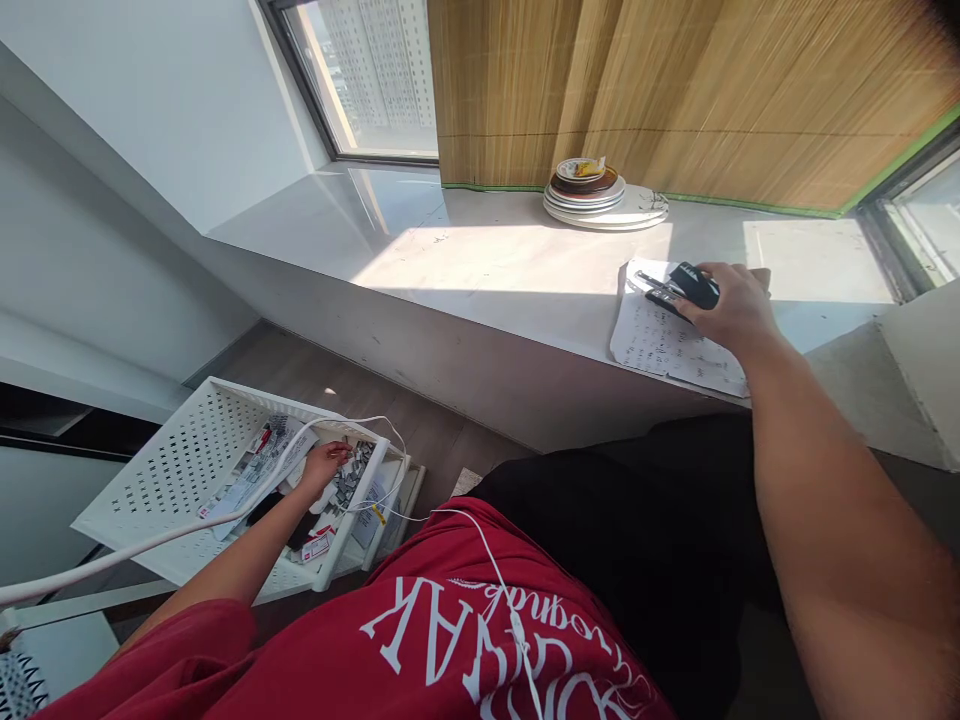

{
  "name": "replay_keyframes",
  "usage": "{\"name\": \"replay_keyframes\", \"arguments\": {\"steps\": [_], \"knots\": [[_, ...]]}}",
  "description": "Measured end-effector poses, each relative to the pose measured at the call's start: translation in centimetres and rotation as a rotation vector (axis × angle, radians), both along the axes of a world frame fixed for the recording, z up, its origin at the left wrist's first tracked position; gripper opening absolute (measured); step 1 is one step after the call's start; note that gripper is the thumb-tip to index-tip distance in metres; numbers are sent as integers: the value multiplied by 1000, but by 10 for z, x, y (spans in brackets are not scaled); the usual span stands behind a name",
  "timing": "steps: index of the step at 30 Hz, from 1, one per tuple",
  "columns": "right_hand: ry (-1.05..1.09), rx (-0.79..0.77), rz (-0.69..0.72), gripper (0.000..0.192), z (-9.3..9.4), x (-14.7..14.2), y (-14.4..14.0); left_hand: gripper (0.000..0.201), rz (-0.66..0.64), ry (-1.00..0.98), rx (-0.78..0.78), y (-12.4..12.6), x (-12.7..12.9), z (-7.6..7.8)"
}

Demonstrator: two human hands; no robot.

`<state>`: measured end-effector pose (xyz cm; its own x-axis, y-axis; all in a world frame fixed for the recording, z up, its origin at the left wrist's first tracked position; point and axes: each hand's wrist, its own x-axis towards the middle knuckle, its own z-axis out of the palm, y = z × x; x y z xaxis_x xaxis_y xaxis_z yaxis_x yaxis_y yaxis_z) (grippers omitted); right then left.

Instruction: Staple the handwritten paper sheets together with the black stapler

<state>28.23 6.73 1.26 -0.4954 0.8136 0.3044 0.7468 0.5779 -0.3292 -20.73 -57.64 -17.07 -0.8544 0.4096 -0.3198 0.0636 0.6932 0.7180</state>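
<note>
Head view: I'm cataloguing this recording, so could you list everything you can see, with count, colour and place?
Windows: two, dark-framed, either side of the blind
Blind: one, tan, top centre-right
Ledge: one, pale, below the blind
Plates: several, mostly white, stacked on the ledge
Wrapper: one, yellow, atop the plates
Papers: count unclear, white, ledge's right part
Black object: one or more, over the papers
Basket: one, white, lower left
Small contents: many, mixed colours, inside the basket
Cable: at least one, white, crossing the basket
Floor: greyish-brown, below the ledge
Trousers: black, centre
Shirt: red, bottom
Left hand: one, in the basket
Right hand: one, gripping the black object
</note>
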Motion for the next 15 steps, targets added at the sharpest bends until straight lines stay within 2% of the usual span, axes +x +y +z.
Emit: {"name": "replay_keyframes", "arguments": {"steps": [3, 7, 11, 15], "knots": [[-1, -6, -16, 58, 1, 0, -1, 18, -110, 146, -194, 2, 0, -2], [-25, -9, -2, 58, 3, 0, -3, 36, -240, 330, -304, 13, 11, -6], [-20, 5, -26, 57, 6, -2, -8, 31, -229, 336, -332, 28, 22, -8], [15, 4, -37, 53, 7, -6, -11, 20, -199, 356, -342, 34, 19, -5]]}}
